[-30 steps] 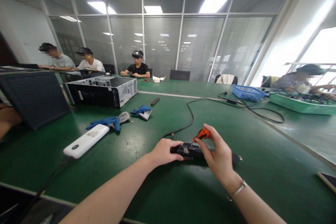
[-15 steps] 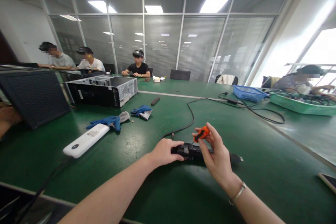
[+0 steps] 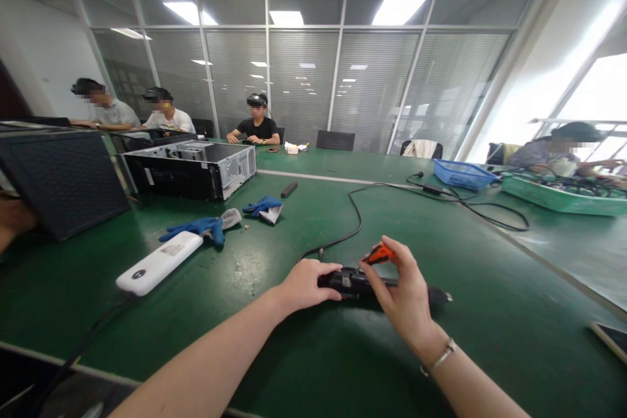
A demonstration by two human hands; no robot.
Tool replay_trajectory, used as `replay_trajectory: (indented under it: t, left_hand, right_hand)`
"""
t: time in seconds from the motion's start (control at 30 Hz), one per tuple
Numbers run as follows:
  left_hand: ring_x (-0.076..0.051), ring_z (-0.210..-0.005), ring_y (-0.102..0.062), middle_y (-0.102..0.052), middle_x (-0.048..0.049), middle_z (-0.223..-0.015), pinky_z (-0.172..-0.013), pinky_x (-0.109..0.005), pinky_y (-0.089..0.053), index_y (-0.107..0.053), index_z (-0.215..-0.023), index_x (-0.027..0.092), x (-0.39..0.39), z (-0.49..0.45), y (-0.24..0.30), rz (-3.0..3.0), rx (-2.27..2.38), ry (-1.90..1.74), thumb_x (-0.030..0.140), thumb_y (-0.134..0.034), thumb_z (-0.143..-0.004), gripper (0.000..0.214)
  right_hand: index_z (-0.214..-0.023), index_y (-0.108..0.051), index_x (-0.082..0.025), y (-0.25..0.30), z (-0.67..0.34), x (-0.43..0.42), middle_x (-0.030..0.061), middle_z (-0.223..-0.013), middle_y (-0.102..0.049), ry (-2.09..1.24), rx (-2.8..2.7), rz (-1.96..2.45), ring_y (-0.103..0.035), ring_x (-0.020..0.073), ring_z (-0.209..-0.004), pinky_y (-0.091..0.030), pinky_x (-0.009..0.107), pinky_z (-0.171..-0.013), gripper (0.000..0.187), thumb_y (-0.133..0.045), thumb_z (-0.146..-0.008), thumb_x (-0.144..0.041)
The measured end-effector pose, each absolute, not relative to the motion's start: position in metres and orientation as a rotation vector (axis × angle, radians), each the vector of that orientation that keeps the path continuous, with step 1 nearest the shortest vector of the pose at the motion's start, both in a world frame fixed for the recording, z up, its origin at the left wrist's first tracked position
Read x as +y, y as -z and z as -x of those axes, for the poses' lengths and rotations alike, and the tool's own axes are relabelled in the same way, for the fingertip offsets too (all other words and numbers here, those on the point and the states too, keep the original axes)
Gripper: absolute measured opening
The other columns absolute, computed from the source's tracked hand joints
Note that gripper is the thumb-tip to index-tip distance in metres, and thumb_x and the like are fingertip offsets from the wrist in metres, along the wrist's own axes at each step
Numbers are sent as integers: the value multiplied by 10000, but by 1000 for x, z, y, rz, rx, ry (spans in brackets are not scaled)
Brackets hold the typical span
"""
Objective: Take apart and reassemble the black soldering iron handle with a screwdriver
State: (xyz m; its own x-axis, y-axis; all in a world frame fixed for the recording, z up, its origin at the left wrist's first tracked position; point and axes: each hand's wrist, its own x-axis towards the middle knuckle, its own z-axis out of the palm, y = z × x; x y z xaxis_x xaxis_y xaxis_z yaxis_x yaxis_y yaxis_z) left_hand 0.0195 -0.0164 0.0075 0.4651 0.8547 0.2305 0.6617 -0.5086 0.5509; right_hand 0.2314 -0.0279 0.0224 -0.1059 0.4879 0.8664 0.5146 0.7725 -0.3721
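The green table fills the view; positions are given as clock hours from the hands at its near middle.

Ten o'clock, far left: a dark panel stands tilted on the table, with another person's arm at the frame edge beside it. A computer case lies on its side behind the panel.

Nine to ten o'clock: a white box lies flat. A blue glove touches its far end. A second glove lies further on at eleven o'clock, apart from the first.

Centre: the left hand rests on the table, fingers curled together and clamped on the left end of a black device. The device lies flat, lengthwise from nine to three o'clock, between the two hands. A black cable runs away from it towards twelve o'clock.

Just right of centre: the right hand is raised over the device, thumb and fingers pinched together on the orange handle of a screwdriver. The tool slopes down to eight o'clock, towards the device top; whether the tip touches cannot be told. A bracelet sits on the right wrist.

One to two o'clock, far: a blue basket, then a green tray in front of another seated person.

Four o'clock, frame edge: a phone lies flat.
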Motion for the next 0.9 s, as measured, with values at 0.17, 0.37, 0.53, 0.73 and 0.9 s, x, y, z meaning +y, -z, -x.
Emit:
replay_trajectory:
  t: [0.17, 0.37, 0.53, 0.73, 0.9]
  left_hand:
    - [-263, -968, -669, -722, -81, -1097, -886, -313, -474, -626, -1275, 206, -16, -19, -9, -2326, 1260, -682, 402, -805, -706, 627]
    - [-264, -934, -672, -723, -81, -1066, -841, -312, -480, -628, -1273, 224, -16, -19, -9, -2336, 1291, -665, 431, -800, -702, 631]
    - [-256, -936, -674, -728, -78, -1072, -867, -305, -476, -634, -1264, 202, -17, -19, -10, -2316, 1271, -685, 399, -807, -698, 624]
    - [-258, -908, -675, -727, -85, -1045, -827, -309, -484, -627, -1274, 214, -17, -19, -9, -2344, 1286, -681, 415, -804, -701, 632]
    - [-249, -912, -675, -729, -82, -1047, -855, -308, -480, -632, -1266, 203, -16, -19, -8, -2329, 1269, -698, 405, -806, -701, 624]
  right_hand:
    - [-1443, -327, -264, -21, -232, -28, 91, -1148, -626, -151, -1786, 737, -681, 204, -980, -579, 402, -857, 560, -513, -928, -145]
    - [-1359, -455, -259, -22, -231, -27, 86, -1100, -637, 66, -1736, 783, -661, 230, -979, -577, 414, -853, 540, -649, -858, -205]
    - [-1455, -317, -271, -21, -231, -28, 92, -1164, -631, -129, -1791, 739, -672, 206, -999, -563, 417, -891, 584, -522, -923, -143]
    - [-1379, -436, -288, -21, -231, -27, 75, -1085, -636, 59, -1739, 756, -662, 221, -969, -575, 400, -838, 584, -653, -851, -166]
    - [-1477, -273, -280, -19, -231, -28, 106, -1228, -614, -177, -1812, 715, -666, 216, -1046, -560, 436, -905, 620, -511, -924, -131]
